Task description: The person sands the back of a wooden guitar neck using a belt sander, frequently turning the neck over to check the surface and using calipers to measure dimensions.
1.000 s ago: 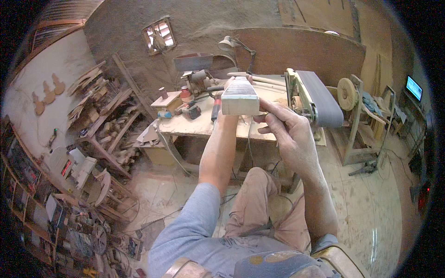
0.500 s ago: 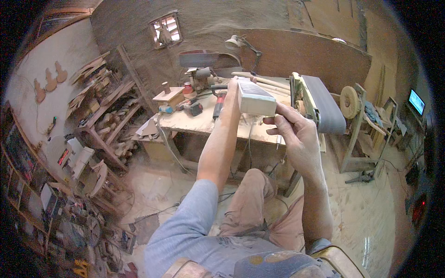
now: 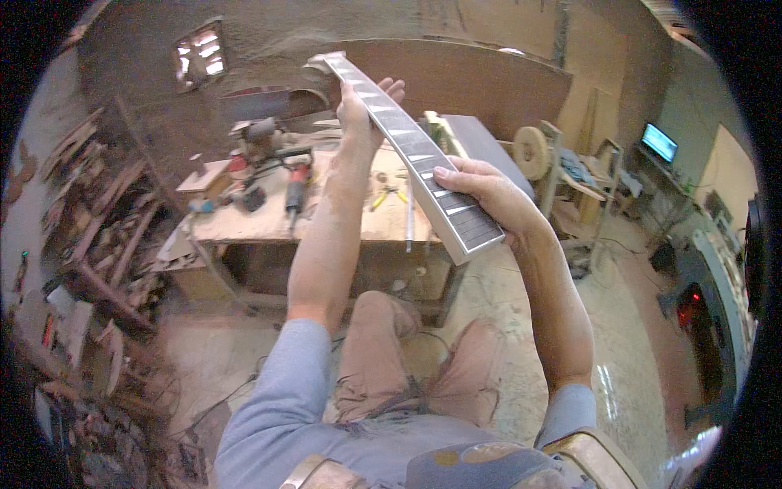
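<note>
Guitar neck, cradled by left hand, clasped by right hand, partly blocks belt sander; pliers on workbench.

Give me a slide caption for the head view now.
Left hand supports and right hand grips an inlaid guitar neck, aslant before a cluttered workbench.

no lettering, number or sign is showing legibly; the lit screen on the right is glowing blue (what it is displaying is looking too small to read).
</note>
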`<state>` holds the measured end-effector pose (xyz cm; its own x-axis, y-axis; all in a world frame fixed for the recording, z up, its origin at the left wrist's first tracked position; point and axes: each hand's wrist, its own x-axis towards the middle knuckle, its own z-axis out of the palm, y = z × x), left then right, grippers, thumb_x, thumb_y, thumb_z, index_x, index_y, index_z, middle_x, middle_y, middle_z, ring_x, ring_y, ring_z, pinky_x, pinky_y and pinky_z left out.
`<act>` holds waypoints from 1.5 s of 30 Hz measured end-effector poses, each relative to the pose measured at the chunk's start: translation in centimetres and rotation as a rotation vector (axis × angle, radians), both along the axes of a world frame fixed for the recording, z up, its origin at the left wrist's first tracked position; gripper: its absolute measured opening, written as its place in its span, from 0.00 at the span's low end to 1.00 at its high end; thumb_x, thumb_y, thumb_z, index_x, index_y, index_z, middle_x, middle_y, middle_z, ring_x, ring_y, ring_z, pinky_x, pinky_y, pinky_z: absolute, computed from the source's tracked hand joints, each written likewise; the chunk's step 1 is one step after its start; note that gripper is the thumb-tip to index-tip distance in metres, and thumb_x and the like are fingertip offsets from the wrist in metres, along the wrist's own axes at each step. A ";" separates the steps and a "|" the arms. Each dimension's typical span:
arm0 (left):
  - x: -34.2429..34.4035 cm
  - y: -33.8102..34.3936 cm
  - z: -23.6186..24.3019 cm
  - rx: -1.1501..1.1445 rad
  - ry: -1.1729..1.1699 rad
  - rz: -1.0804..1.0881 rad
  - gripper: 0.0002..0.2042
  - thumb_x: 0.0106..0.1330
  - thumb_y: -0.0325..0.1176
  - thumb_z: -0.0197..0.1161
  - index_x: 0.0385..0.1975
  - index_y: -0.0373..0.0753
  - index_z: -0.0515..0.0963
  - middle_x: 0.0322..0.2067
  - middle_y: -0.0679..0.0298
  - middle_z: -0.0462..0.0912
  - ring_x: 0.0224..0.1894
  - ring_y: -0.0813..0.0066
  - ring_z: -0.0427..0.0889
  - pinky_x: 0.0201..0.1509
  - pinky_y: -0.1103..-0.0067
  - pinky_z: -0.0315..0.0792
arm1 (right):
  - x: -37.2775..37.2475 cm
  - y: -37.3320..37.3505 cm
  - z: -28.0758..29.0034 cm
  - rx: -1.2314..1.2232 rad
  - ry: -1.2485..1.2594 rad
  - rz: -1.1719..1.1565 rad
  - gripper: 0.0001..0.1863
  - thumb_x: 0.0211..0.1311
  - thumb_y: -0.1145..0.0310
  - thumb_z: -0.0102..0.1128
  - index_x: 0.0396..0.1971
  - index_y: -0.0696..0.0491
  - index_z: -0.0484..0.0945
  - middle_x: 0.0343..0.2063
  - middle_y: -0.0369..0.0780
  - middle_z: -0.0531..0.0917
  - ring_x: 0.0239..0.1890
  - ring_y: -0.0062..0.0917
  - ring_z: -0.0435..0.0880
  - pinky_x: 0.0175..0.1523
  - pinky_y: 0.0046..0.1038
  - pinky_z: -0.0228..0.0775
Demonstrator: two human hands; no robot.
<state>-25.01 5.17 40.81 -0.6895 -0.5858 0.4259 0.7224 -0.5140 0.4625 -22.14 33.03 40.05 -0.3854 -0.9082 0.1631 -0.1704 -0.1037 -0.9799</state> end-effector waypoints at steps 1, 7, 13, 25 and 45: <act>-0.4 0.3 0.6 -0.101 0.034 -0.022 0.35 0.81 0.57 0.33 0.67 0.25 0.53 0.51 0.41 0.78 0.52 0.47 0.84 0.56 0.54 0.81 | -0.5 0.2 0.9 0.017 0.030 -0.083 0.21 0.69 0.58 0.63 0.55 0.56 0.80 0.33 0.34 0.86 0.29 0.14 0.83 0.34 0.20 0.75; -2.0 2.9 1.1 -0.585 -0.396 0.139 0.35 0.80 0.59 0.41 0.74 0.37 0.53 0.63 0.48 0.75 0.52 0.52 0.84 0.60 0.61 0.76 | -6.3 -0.4 5.6 0.156 0.505 -0.510 0.17 0.63 0.63 0.65 0.45 0.60 0.85 0.30 0.36 0.86 0.28 0.17 0.82 0.35 0.23 0.73; 3.3 0.4 -4.8 -0.453 -0.416 0.122 0.36 0.78 0.56 0.47 0.77 0.39 0.52 0.66 0.49 0.72 0.51 0.59 0.85 0.61 0.65 0.72 | -15.1 -4.5 5.8 0.753 0.956 -0.786 0.22 0.55 0.57 0.66 0.42 0.60 0.87 0.40 0.52 0.88 0.45 0.47 0.89 0.52 0.39 0.79; 8.0 -8.9 -14.6 -0.312 -0.528 0.110 0.35 0.77 0.55 0.49 0.76 0.40 0.54 0.65 0.48 0.73 0.49 0.59 0.87 0.56 0.69 0.75 | -21.7 -8.9 1.7 1.082 1.045 -0.898 0.21 0.55 0.59 0.65 0.45 0.56 0.87 0.46 0.47 0.88 0.48 0.42 0.89 0.53 0.42 0.79; 9.0 -10.4 -19.9 -0.273 -0.551 0.107 0.34 0.78 0.52 0.51 0.77 0.40 0.54 0.62 0.53 0.77 0.49 0.67 0.86 0.60 0.71 0.76 | -25.9 -14.6 1.2 1.014 0.839 -0.816 0.13 0.56 0.72 0.56 0.37 0.60 0.85 0.38 0.50 0.88 0.36 0.42 0.91 0.43 0.51 0.83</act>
<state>-16.02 -5.19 20.95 -0.7943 -0.5837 0.1682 0.3809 -0.2629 0.8865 -48.01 18.47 41.24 -0.9304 -0.3637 0.0456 -0.3658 0.9136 -0.1775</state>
